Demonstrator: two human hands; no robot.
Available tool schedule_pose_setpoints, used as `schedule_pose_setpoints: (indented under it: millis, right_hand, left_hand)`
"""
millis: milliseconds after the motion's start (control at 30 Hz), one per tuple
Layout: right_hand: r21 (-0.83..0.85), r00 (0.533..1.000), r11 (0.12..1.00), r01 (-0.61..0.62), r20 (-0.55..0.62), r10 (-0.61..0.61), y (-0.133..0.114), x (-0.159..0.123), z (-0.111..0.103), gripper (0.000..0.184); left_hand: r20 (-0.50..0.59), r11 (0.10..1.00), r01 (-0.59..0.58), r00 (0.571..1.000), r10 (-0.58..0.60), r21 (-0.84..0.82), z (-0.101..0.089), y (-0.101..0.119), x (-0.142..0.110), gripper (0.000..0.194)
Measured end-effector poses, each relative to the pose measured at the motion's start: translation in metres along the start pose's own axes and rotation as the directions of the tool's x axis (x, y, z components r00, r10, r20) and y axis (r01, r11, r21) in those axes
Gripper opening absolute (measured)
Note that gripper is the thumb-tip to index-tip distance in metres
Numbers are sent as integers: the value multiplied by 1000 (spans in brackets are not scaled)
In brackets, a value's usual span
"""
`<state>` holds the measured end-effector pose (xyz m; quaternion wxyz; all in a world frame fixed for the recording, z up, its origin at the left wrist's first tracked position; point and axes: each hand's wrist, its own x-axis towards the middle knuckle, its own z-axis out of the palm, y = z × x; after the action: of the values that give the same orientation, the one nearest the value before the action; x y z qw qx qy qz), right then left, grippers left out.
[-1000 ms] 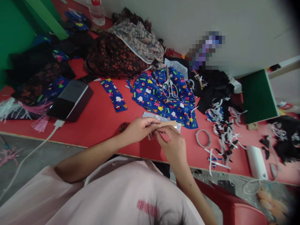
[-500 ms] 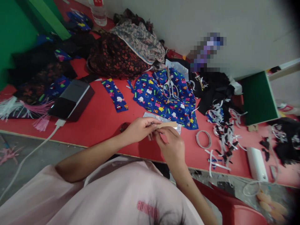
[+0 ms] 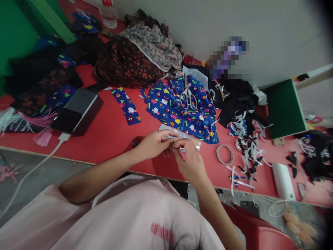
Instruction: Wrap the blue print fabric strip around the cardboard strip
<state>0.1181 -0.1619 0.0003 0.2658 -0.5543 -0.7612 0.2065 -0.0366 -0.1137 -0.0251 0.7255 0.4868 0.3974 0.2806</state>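
Head view: shirt lettering (image 3: 161, 232), bottle label (image 3: 106, 2) illegible; right hand (image 3: 191, 158) by card (image 3: 195, 142).

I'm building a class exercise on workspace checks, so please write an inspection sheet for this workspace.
Surface: red table, largely covered.
Job's things: tan piece by the fingers; scissors lying on blue printed cloth; blue printed strip apart, to its left.
Clutter: black and white scraps heaped on the right.
Hands: left hand and right hand close together at the fingertips; what they pinch is hidden.
Cables: white cable plugged into dark box.
Surroundings: grey wall, green panel, red chair.
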Motion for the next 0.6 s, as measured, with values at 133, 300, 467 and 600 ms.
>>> schedule_pose_setpoints:
  millis: [133, 300, 467, 600]
  right_hand:
    - [-4, 993, 996, 91, 78, -91, -4, 7, -3, 14]
    - [-26, 977, 984, 178, 125, -173, -7, 9, -4, 16]
    - [-82, 970, 972, 220, 129, -208, -4, 3, 1, 21]
    - [-118, 960, 955, 273, 97, -262, 1, -1, 9, 22]
  left_hand:
    - [5, 1000, 11, 1000, -11, -28, -1, 1, -1, 21]
    - [14, 997, 26, 1000, -25, -67, -3, -2, 0, 20]
    - [4, 996, 57, 998, -57, -65, -3, 0, -1, 21]
    - [-17, 997, 71, 997, -72, -37, -3, 3, -2, 20]
